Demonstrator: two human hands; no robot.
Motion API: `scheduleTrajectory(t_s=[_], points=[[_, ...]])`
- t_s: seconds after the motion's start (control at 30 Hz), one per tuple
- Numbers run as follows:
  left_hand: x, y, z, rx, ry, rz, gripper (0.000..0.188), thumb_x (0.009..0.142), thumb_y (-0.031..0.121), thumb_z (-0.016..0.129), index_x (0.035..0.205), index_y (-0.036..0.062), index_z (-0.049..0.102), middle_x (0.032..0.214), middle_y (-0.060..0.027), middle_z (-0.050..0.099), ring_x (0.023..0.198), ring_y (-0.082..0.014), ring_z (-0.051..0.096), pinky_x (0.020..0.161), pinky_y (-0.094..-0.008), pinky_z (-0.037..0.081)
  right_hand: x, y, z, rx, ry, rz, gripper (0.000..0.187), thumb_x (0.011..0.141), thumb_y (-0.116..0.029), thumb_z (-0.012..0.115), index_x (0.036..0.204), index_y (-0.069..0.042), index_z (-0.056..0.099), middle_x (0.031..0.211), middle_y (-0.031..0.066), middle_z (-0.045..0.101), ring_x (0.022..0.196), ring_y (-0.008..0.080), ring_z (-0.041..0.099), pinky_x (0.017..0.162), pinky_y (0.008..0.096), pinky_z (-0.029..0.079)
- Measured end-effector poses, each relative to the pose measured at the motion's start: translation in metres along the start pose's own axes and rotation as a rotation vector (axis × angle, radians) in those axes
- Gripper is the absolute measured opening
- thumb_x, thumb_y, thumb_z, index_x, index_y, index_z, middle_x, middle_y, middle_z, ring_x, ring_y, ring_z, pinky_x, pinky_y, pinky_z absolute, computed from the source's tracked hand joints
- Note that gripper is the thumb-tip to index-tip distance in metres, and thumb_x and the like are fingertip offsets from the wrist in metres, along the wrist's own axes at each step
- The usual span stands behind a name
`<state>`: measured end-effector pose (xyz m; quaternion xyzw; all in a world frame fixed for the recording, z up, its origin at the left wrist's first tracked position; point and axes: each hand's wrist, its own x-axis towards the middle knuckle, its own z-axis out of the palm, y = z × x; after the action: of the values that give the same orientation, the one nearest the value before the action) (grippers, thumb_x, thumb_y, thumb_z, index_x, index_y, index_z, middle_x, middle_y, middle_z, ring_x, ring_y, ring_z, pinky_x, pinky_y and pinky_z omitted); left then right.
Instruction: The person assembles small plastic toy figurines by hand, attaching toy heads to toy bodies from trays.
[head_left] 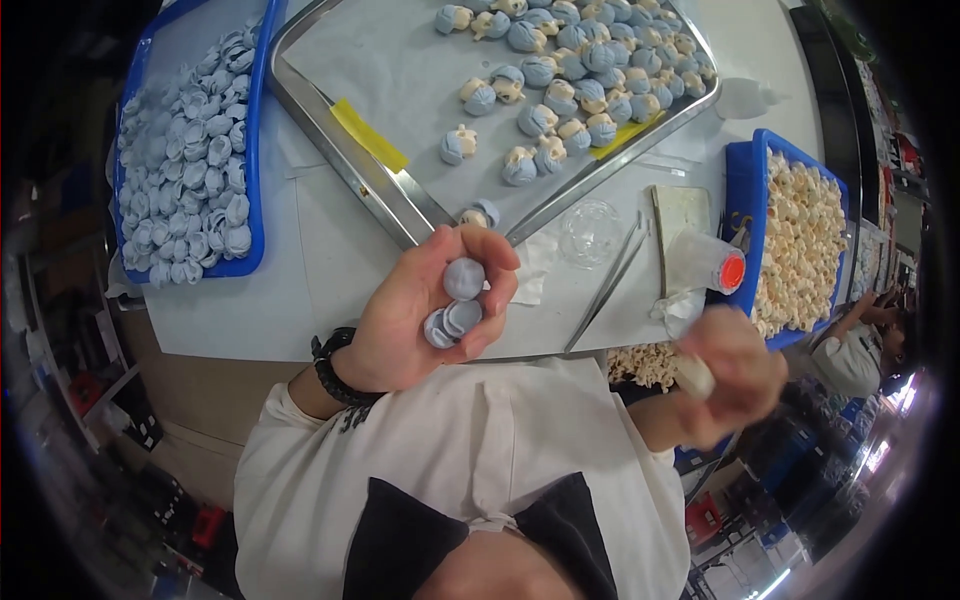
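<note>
My left hand (400, 315) is turned palm up, its fingers curled round several small blue-grey plastic shells (463, 281). One shows its smooth round outside; others lie tilted at the palm's edge. Just beyond these fingers, a small doll head (474, 217) with blue-grey hair sits at the near corner of the metal tray (385, 205). To the right, near the blue bin, my right hand (735, 375) is smeared by motion. It pinches a small cream-coloured piece (695, 377), whose exact shape is too blurred to make out. Many assembled doll heads (538, 120) lie on the tray.
At left, a blue tray (256, 180) holds loose blue-grey shells. The blue bin (745, 165) at right holds cream pieces. Between lie tweezers (610, 280), a clear round dish (590, 234) and a tipped jar (705, 262) with a red end. Cream pieces (643, 367) sit below the table edge.
</note>
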<state>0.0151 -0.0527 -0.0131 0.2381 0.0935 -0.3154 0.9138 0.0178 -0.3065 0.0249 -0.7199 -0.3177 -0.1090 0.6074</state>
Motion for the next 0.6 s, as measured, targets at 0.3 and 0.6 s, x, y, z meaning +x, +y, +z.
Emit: scheduleTrajectory(t_s=[0.3,0.6], points=[[0.002,0.002,0.006,-0.001,0.055,-0.02,0.034,0.077,0.021,0.04,0.103,-0.0001,0.039,0.082,-0.0112,0.046,0.055,-0.0135,0.047,0.041,-0.0219,0.035,0.012,0.008,0.035,0.003,0.118,0.282,0.034,0.055,0.001,0.062,0.088,0.0,0.055,0.081,0.0157,0.062,0.071,0.0231,0.058,0.064,0.0291,0.042],[0.001,0.007,0.007,0.095,-0.003,-0.119,0.04,0.09,0.031,0.038,0.112,-0.0022,0.038,0.077,-0.0082,0.046,0.051,-0.0117,0.046,0.043,-0.021,0.037,0.016,0.014,0.042,-0.01,0.114,0.344,0.031,0.059,-0.003,0.063,0.089,0.004,0.06,0.083,0.0138,0.062,0.073,0.0226,0.057,0.066,0.0297,0.043]])
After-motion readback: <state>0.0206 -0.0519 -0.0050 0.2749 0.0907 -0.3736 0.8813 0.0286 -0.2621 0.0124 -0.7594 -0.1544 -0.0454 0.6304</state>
